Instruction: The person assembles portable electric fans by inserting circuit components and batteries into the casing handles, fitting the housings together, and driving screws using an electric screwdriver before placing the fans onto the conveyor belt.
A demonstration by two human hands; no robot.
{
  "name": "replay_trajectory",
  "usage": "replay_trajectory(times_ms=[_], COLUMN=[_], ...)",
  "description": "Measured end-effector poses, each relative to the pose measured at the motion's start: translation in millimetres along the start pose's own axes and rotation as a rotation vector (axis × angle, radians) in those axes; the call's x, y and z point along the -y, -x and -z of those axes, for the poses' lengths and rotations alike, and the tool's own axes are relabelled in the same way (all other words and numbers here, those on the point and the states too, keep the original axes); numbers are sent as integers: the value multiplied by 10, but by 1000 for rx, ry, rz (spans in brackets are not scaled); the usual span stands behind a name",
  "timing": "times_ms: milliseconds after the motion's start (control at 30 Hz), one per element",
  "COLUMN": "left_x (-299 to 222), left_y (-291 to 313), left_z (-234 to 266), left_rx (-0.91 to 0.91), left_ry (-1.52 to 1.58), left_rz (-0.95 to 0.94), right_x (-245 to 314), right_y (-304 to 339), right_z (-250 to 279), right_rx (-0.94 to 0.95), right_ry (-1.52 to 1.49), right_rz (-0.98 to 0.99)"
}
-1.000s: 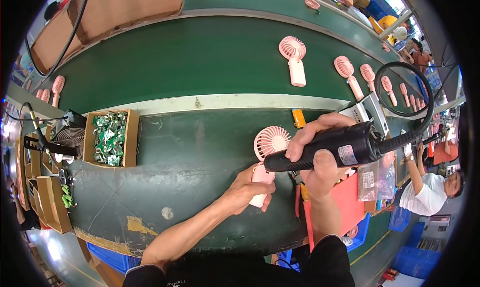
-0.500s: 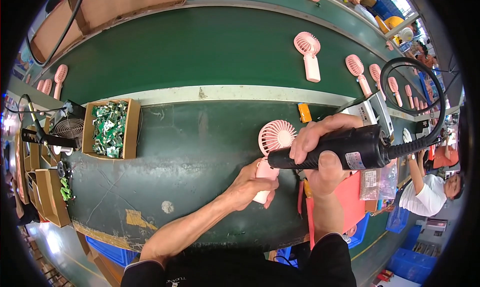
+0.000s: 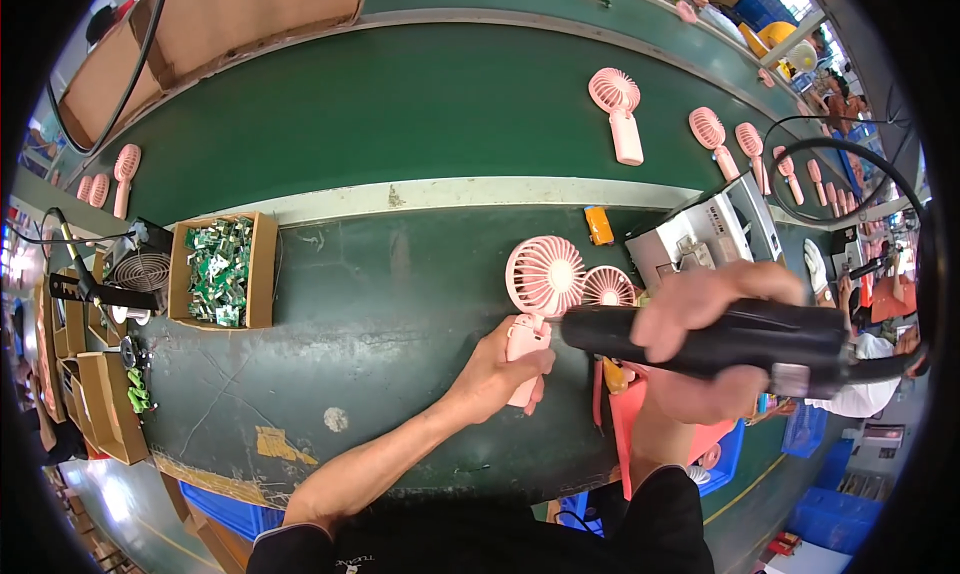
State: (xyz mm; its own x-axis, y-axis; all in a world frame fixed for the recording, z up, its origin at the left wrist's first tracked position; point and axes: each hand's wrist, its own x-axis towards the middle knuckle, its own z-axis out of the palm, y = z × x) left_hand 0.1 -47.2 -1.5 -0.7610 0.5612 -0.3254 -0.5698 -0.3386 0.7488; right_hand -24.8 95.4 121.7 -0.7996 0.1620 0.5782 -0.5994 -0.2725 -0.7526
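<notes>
My left hand (image 3: 494,372) is closed around the handle of a pink handheld fan (image 3: 545,276), its round caged head tilted up and away from me. In my right hand (image 3: 690,314), smeared by motion, lies a thick black corded power tool that looks like an electric screwdriver (image 3: 605,330). The tool is held level, its narrow end pointing left, a little to the right of the fan's neck. Just behind that end, a second pink fan head (image 3: 608,287) shows in part; the rest of it is hidden by the tool and hand.
An orange block (image 3: 598,225) and a white metal box (image 3: 690,236) stand at the back right. A carton of green circuit boards (image 3: 262,274) sits at left. Past the pale rail (image 3: 395,196), several pink fans (image 3: 627,139) lie on the green belt. A red bin (image 3: 622,414) is near my right forearm.
The screwdriver has drawn back to the right, away from the fan's neck, uncovering part of a second fan. My left hand stays on its fan, which has shifted slightly left.
</notes>
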Motion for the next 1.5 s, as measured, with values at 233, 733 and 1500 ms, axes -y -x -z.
replay_trajectory(times_ms=[233, 733, 1500], left_x=[-33, -227, -61], left_y=[111, 1049, 1037], left_z=[33, 501, 810], left_rx=[-91, -121, -702], left_ry=[-70, -350, -1300], left_rz=[-50, -190, -882], right_x=[240, 91, -692], right_y=[-177, 377, 798], right_z=[211, 795, -600], right_rx=[-4, 430, 125], right_ry=[-87, 1441, 70], right_rz=[49, -566, -844])
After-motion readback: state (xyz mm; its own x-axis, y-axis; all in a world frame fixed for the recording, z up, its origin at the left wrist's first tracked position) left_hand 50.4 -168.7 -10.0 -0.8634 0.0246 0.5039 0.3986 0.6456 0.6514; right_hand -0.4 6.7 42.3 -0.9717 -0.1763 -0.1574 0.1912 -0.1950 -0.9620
